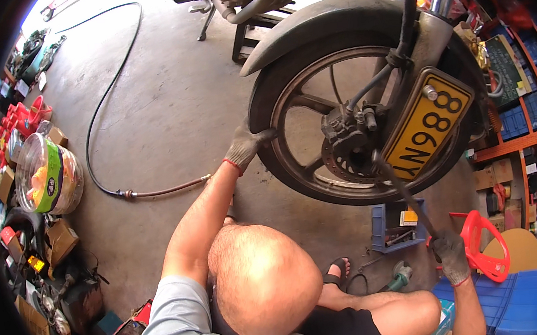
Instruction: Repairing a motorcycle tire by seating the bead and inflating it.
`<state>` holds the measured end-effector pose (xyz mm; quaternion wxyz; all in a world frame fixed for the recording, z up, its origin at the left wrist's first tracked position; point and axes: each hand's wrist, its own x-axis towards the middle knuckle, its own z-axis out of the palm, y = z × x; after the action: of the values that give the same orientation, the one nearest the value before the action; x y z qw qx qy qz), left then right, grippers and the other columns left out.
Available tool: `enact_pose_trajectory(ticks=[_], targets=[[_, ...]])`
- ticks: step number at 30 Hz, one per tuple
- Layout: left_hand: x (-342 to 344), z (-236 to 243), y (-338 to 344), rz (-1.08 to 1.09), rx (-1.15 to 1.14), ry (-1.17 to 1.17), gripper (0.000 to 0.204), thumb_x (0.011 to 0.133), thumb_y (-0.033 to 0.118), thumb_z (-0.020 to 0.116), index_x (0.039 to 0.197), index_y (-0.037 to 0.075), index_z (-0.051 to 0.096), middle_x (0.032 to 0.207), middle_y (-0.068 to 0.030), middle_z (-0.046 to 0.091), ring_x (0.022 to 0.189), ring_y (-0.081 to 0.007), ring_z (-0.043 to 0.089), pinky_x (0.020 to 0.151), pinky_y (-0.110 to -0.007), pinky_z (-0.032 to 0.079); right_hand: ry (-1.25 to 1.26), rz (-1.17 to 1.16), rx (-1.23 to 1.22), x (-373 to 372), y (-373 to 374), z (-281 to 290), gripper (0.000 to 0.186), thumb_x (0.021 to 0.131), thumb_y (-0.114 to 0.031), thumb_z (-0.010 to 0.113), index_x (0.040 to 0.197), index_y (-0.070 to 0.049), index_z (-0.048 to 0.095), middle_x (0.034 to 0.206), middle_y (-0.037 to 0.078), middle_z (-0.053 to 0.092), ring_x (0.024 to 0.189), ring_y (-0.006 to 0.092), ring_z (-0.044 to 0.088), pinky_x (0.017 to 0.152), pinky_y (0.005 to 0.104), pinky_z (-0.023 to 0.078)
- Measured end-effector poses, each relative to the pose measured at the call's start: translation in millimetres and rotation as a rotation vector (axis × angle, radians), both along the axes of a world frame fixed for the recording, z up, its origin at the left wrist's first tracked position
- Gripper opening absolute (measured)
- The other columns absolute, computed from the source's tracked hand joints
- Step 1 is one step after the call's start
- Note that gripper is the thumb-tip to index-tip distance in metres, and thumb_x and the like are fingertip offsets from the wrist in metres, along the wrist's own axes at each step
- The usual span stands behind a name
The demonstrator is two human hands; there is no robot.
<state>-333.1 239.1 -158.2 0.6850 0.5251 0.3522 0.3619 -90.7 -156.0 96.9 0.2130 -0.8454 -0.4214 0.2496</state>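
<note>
A motorcycle's front wheel (306, 104), with spokes, a brake disc (340, 168) and a black tyre (270, 156), stands before me under a grey mudguard (325, 21). My left hand (246, 146), in a grey work glove, grips the tyre's left side. In my gloved right hand (450, 257) is the near end of a long dark metal bar (408, 198). The bar's far end meets the wheel hub near the axle; its exact fit there cannot be made out. A yellow plate (429, 120) hangs beside the fork (427, 39), partly covering the wheel.
Below the wheel lies a blue bin (387, 228) with tools. A red plastic stool (491, 246) and a green power tool (400, 276) are near my right arm. On the left, a black hose (88, 143) crosses the concrete floor beside a clear tub (71, 181). Orange shelves (524, 140) stand right.
</note>
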Motion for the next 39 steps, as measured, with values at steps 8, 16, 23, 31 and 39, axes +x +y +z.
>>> enact_pose_trajectory(ticks=[8,16,23,31,39], targets=[[-2,5,2,-0.038,-0.038,-0.034,0.051,0.071,0.018,0.076,0.114,0.0,0.056,0.091,-0.0056,0.066,0.07,-0.0131,0.059,0.066,-0.028,0.05,1.069,-0.43,0.175,-104,47,32,0.021,0.094,-0.025,0.053,0.098,-0.005,0.055,0.055,-0.005,0.029,0.044,0.0042,0.027,0.039,0.0225,0.022],[5,18,17,0.069,0.05,0.0,0.059,0.071,0.02,0.078,0.119,-0.001,0.052,0.097,-0.0093,0.065,0.075,-0.0148,0.061,0.065,-0.027,0.05,1.485,-0.422,0.612,-123,153,18,0.025,0.096,-0.022,0.049,0.103,0.002,0.054,0.061,-0.006,0.027,0.046,0.0063,0.024,0.046,0.0236,0.025],[4,-11,22,0.177,-0.052,-0.144,0.065,0.095,0.052,0.038,0.132,-0.001,0.044,0.125,-0.0116,0.054,0.111,-0.0194,0.05,0.095,-0.031,0.04,1.487,-0.445,0.749,-116,210,-1,0.017,0.094,-0.02,0.053,0.094,-0.003,0.058,0.061,-0.003,0.047,0.045,0.0067,0.038,0.046,0.0214,0.034],[17,-44,8,0.164,-0.205,-0.235,0.08,0.09,0.063,0.04,0.137,-0.001,0.039,0.138,-0.0133,0.043,0.123,-0.0223,0.043,0.104,-0.034,0.034,1.44,-0.536,0.588,-110,208,-7,0.014,0.094,-0.017,0.051,0.09,-0.005,0.057,0.063,-0.001,0.051,0.046,0.0089,0.042,0.047,0.0241,0.037],[12,-26,30,0.062,-0.067,-0.434,0.073,0.093,0.057,0.041,0.139,0.001,0.036,0.141,-0.01,0.04,0.128,-0.0211,0.038,0.11,-0.034,0.025,1.416,-0.561,0.687,-102,213,-6,0.013,0.095,-0.019,0.05,0.093,-0.007,0.055,0.06,-0.005,0.042,0.044,0.0073,0.033,0.048,0.023,0.033]])
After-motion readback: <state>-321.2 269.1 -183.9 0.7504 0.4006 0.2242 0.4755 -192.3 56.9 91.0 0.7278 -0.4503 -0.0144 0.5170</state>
